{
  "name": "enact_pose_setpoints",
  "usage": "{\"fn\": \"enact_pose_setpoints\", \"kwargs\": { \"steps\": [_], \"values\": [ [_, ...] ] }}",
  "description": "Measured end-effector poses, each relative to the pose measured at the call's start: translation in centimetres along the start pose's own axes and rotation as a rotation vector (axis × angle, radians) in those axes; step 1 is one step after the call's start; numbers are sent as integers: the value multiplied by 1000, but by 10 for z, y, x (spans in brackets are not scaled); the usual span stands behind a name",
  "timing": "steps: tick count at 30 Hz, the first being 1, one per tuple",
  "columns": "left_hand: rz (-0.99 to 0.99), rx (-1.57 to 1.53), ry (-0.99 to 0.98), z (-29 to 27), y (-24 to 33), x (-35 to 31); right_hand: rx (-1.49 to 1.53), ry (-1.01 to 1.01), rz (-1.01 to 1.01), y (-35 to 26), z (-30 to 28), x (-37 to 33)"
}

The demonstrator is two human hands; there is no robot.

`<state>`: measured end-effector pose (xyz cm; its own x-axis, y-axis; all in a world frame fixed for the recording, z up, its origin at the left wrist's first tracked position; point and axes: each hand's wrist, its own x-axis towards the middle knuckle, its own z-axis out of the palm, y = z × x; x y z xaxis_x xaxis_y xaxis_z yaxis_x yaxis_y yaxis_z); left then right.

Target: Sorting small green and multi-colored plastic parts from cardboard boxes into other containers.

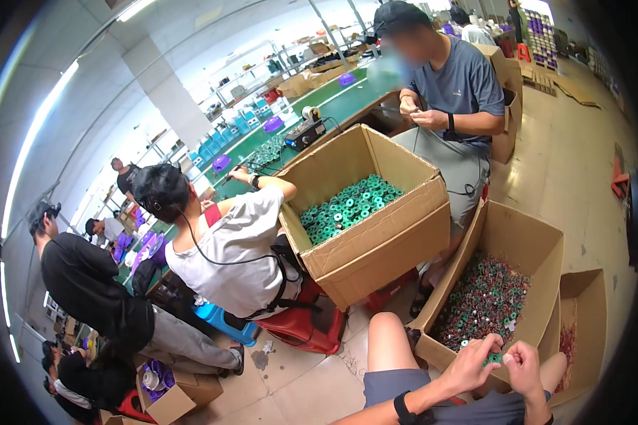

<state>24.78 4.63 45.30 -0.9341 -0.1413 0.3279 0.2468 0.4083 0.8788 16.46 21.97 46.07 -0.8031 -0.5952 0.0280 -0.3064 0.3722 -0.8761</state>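
Note:
At the lower right, my left hand [473, 363] pinches a small green circuit board [493, 359] between thumb and fingers. My right hand [523, 370] is closed right beside it, its fingertips at the board's edge. What those fingertips grip is too small to make out. Both hands are above my lap, at the near side of a cardboard box [539, 237] that holds a heap of green boards with red wires [485, 294].
A raised cardboard box [376, 258] of green ring-shaped boards [351, 205] stands ahead. Right of my hands, another box [587, 297] holds red wires [567, 343]. Co-workers sit by a green workbench [347, 106], one on a red stool [308, 329]. A blue stool [223, 322] stands further left.

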Motion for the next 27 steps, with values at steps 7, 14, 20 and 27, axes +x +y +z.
{"fn": "enact_pose_setpoints", "kwargs": {
  "steps": [7,14,20,27],
  "values": [
    [21,13,2,0,-3,3,-143,40,-94,-7,-8,8],
    [73,33,33,4,-7,5,-161,86,-115,-12,-3,11],
    [26,5,3,6,-9,3,-173,36,-126,-10,-7,8],
    [-33,-13,-20,5,-6,5,-223,71,-186,-11,-5,16]
  ]
}}
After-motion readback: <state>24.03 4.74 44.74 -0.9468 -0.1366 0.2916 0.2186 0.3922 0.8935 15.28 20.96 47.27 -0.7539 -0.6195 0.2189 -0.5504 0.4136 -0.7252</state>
